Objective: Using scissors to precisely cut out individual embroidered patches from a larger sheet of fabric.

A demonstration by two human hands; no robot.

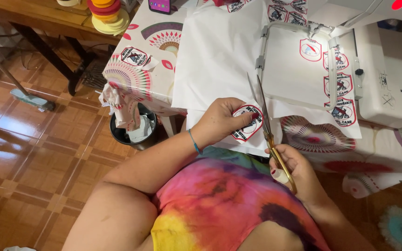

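head view: her left hand pinches an embroidered patch up at the table edge so the blades reach its border; right hand is closed around gold scissors, over the scrap bin.

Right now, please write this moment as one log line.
left hand: holds patch | right hand: holds scissors, blades open at patch edge | hoop: behind

A home sewing workshop: embroidery machine, hooped fabric, thread spools, tiled floor.
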